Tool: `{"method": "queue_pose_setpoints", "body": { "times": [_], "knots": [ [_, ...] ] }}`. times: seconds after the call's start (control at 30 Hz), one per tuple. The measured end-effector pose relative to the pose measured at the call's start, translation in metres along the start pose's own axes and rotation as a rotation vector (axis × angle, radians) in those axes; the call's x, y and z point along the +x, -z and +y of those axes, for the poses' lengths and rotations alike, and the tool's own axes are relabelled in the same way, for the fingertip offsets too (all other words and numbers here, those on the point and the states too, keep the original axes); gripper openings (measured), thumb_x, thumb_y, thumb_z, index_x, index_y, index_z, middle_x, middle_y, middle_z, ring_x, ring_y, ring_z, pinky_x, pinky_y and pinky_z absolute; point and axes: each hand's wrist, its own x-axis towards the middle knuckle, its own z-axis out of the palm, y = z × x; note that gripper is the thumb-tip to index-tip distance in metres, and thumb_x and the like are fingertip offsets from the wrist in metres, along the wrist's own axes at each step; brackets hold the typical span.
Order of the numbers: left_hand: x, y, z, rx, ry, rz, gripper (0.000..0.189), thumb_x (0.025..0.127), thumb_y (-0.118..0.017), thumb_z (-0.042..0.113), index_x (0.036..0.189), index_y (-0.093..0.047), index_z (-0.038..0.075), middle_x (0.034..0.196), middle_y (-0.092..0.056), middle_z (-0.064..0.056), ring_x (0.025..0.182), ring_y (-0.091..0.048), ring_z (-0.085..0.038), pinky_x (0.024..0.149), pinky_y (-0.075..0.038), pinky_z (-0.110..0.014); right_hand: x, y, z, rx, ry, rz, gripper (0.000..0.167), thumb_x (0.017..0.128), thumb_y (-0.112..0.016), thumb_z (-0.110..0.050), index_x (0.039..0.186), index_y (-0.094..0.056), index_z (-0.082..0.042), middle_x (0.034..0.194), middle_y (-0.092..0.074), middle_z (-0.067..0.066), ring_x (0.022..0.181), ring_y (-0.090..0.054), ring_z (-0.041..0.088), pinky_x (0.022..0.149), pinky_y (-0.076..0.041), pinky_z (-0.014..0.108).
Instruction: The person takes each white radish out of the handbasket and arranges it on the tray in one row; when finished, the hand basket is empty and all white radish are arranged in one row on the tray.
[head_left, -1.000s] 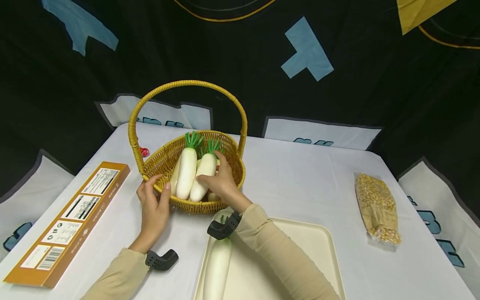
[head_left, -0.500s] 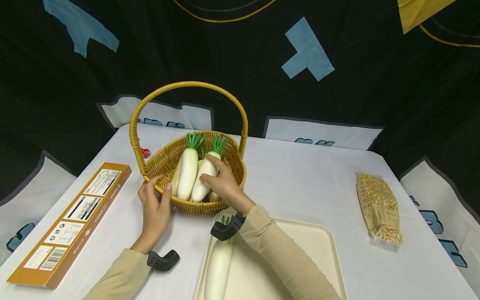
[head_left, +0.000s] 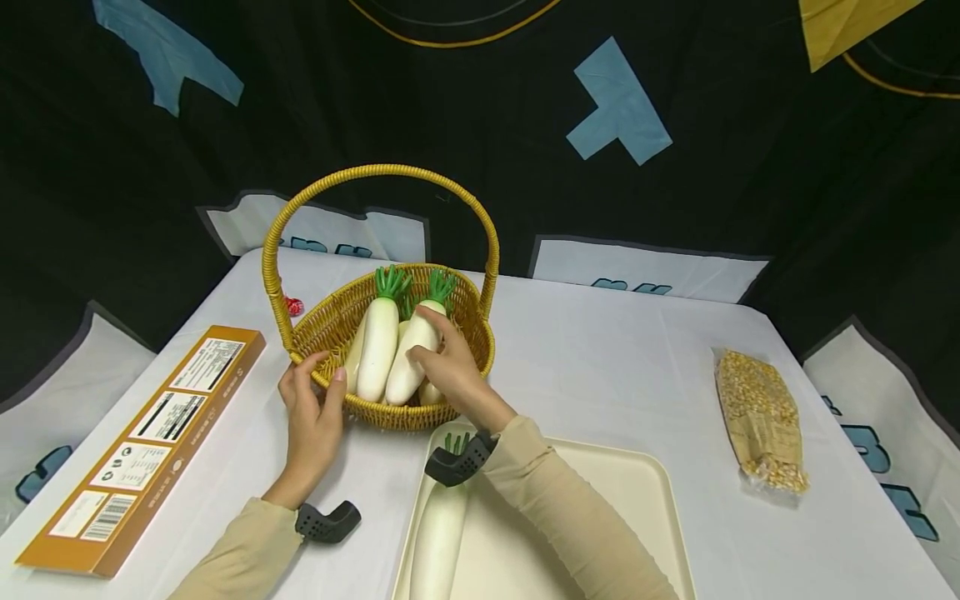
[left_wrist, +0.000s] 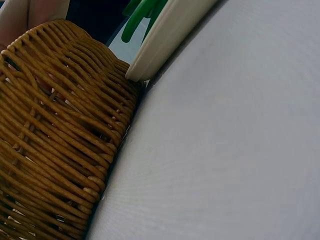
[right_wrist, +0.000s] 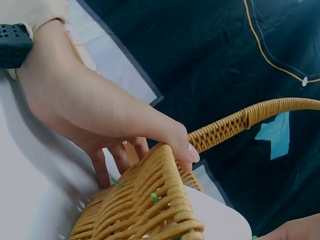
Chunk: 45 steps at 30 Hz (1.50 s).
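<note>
My right hand (head_left: 455, 367) pinches a white daikon radish (head_left: 407, 367) with green leaves, lying tilted inside a yellow wicker basket (head_left: 420, 417). Another daikon (head_left: 377, 350) rests beside it on the left, and more pale ones lie partly hidden underneath. On the basket's near left rim is my left hand (head_left: 311, 425); in the right wrist view the left hand (right_wrist: 110, 107) grips that rim, thumb on top and fingers on the outside. The left wrist view shows mostly the basket's woven side (left_wrist: 60, 130).
A cream tray (head_left: 652, 517) in front of the basket bears one daikon (head_left: 438, 542), partly behind my right wristband. At left lies a long orange box (head_left: 150, 442). A bag of corn kernels (head_left: 757, 417) lies at right, and a small red item (head_left: 294, 306) behind the basket's left side.
The held daikon's leafy end has shifted slightly right, and my right hand's fingers now lie lower on its body, below the leaves. My left hand has stayed on the rim.
</note>
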Motion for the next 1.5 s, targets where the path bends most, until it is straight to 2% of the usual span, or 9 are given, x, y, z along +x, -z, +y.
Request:
{"method": "queue_pose_setpoints", "body": {
  "times": [0.23, 0.5, 0.63, 0.8, 0.97, 1.07, 1.17, 1.3, 1.5],
  "knots": [
    [0.0, 0.0, -0.001, -0.024, 0.0, -0.004, 0.041, 0.094, -0.044, 0.029, 0.13, -0.036, 0.012, 0.134, -0.018, -0.02, 0.096, -0.033, -0.025, 0.081, -0.026, -0.036, -0.003, 0.002, 0.001, 0.057, 0.046, 0.113, 0.063, 0.08, -0.056, -0.003, 0.133, -0.042, -0.032, 0.133, -0.043, 0.009, 0.066, -0.043, 0.012, 0.053, -0.037, 0.021],
    [0.0, -0.001, -0.001, -0.016, -0.001, -0.005, 0.04, 0.095, -0.043, 0.03, 0.13, -0.035, 0.012, 0.133, -0.018, -0.019, 0.093, -0.033, -0.024, 0.078, -0.026, -0.035, -0.006, 0.009, 0.0, 0.302, 0.021, 0.086, 0.061, 0.08, -0.052, -0.007, 0.135, -0.039, -0.031, 0.122, -0.043, 0.012, 0.094, -0.052, 0.016, 0.065, -0.047, 0.023],
    [0.0, 0.0, -0.002, -0.02, -0.001, -0.008, 0.041, 0.095, -0.043, 0.03, 0.13, -0.036, 0.012, 0.134, -0.018, -0.019, 0.093, -0.033, -0.022, 0.079, -0.027, -0.035, -0.014, 0.017, -0.002, 0.348, 0.007, 0.013, 0.058, 0.083, -0.05, -0.009, 0.136, -0.037, -0.03, 0.12, -0.043, 0.013, 0.092, -0.049, 0.015, 0.065, -0.044, 0.023],
    [0.0, 0.002, -0.003, -0.016, 0.007, -0.011, 0.041, 0.095, -0.043, 0.031, 0.131, -0.035, 0.013, 0.135, -0.017, -0.019, 0.093, -0.033, -0.022, 0.079, -0.027, -0.036, -0.032, 0.031, -0.003, 0.4, 0.033, -0.115, 0.055, 0.085, -0.047, -0.006, 0.135, -0.037, -0.027, 0.13, -0.038, 0.013, 0.106, -0.046, 0.019, 0.074, -0.045, 0.028],
    [0.0, 0.002, -0.001, -0.026, -0.002, -0.014, 0.041, 0.094, -0.044, 0.03, 0.13, -0.035, 0.012, 0.135, -0.017, -0.02, 0.1, -0.033, -0.025, 0.085, -0.027, -0.04, -0.063, 0.054, -0.004, 0.339, 0.045, -0.211, 0.054, 0.084, -0.047, -0.006, 0.133, -0.035, -0.023, 0.122, -0.037, 0.012, 0.102, -0.043, 0.019, 0.078, -0.043, 0.029],
    [0.001, 0.002, 0.0, -0.021, 0.002, -0.013, 0.041, 0.095, -0.043, 0.03, 0.131, -0.035, 0.012, 0.133, -0.019, -0.018, 0.091, -0.032, -0.019, 0.079, -0.027, -0.034, -0.081, 0.07, 0.0, 0.264, 0.038, -0.242, 0.054, 0.083, -0.05, -0.007, 0.132, -0.033, -0.021, 0.118, -0.037, 0.01, 0.097, -0.045, 0.016, 0.08, -0.042, 0.029],
    [0.0, 0.002, 0.001, -0.02, 0.004, -0.006, 0.04, 0.095, -0.043, 0.029, 0.13, -0.036, 0.012, 0.132, -0.02, -0.017, 0.088, -0.031, -0.016, 0.076, -0.027, -0.032, -0.096, 0.084, 0.008, 0.192, 0.048, -0.274, 0.054, 0.083, -0.055, -0.008, 0.131, -0.031, -0.016, 0.122, -0.037, 0.013, 0.098, -0.051, 0.013, 0.082, -0.044, 0.031],
    [0.0, 0.002, -0.001, -0.028, -0.013, 0.003, 0.039, 0.094, -0.045, 0.026, 0.129, -0.037, 0.011, 0.133, -0.019, -0.02, 0.097, -0.033, -0.023, 0.082, -0.027, -0.037, -0.115, 0.101, 0.023, 0.086, 0.057, -0.308, 0.053, 0.083, -0.059, -0.008, 0.129, -0.033, -0.013, 0.124, -0.037, 0.014, 0.102, -0.054, 0.015, 0.082, -0.046, 0.032],
    [0.0, 0.001, 0.0, -0.031, 0.002, -0.002, 0.039, 0.094, -0.045, 0.028, 0.129, -0.037, 0.013, 0.134, -0.019, -0.02, 0.096, -0.034, -0.025, 0.082, -0.028, -0.038, -0.14, 0.117, 0.047, -0.087, 0.034, -0.338, 0.049, 0.082, -0.064, -0.012, 0.124, -0.038, -0.011, 0.116, -0.043, 0.013, 0.096, -0.052, 0.021, 0.077, -0.044, 0.029]
  ]
}}
